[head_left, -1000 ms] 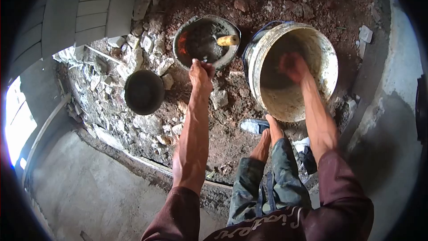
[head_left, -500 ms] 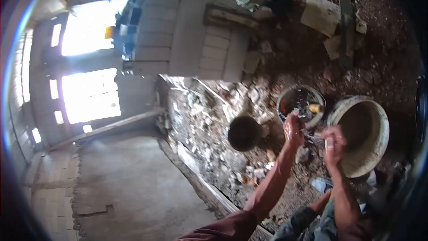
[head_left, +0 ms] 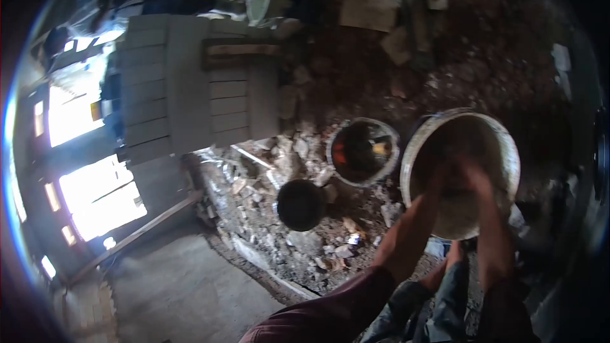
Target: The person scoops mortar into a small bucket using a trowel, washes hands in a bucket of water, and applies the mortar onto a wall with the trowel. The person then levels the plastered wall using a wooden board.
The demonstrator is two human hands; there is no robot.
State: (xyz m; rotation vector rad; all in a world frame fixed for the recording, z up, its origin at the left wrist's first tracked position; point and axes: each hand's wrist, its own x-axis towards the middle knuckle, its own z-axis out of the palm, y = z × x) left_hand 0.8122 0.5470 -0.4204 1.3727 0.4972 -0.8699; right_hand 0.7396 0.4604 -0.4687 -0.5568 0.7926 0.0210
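Note:
Both my hands are lowered into a large, light-coloured tub (head_left: 502, 152) with a worn, spattered rim. My left hand (head_left: 446, 170) and my right hand (head_left: 469, 169) are close together inside it. Motion blur and shadow hide their fingers, and whether they hold anything does not show. Just left of the tub stands a smaller round bucket (head_left: 332, 152) of dark liquid, with a yellowish object (head_left: 380, 148) and an orange patch in it. A small dark bucket (head_left: 300, 205) sits further left on the rubble.
Rubble and stones (head_left: 305, 241) cover the ground around the buckets. A wall of pale blocks (head_left: 187, 82) rises at left. Boards (head_left: 370, 5) and a plank lie on the dirt behind, near a white bucket (head_left: 259, 1). My feet are just below the tub.
My hands have gone from the smaller bucket and the tub's left edge down into the tub. The view has shifted, so the buckets appear further left.

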